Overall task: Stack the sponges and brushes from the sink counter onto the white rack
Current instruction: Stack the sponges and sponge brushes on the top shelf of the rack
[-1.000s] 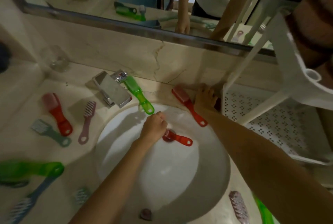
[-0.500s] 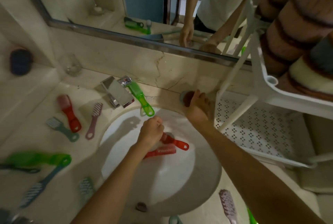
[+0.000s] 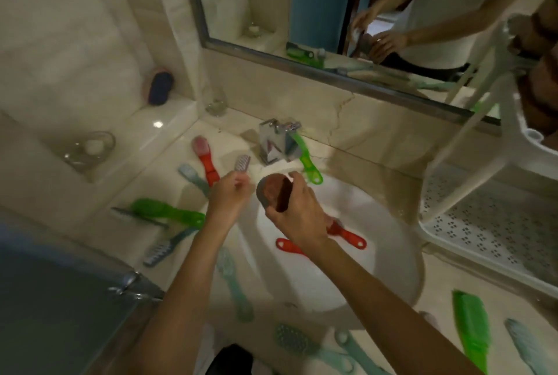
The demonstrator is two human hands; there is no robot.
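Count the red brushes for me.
3 red brushes: one on the counter left of the tap, two in the sink partly under the right hand; others may be hidden.

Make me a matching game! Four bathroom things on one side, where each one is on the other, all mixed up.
1. round brown sponge
2. pair of red plastic brushes
3. clear green plastic brush
4. dark blue oval sponge

A. beside the chrome tap
B. on the raised stone ledge
C. gripped in the right hand
D. inside the white sink

Pairs: 1-C, 2-D, 3-A, 4-B
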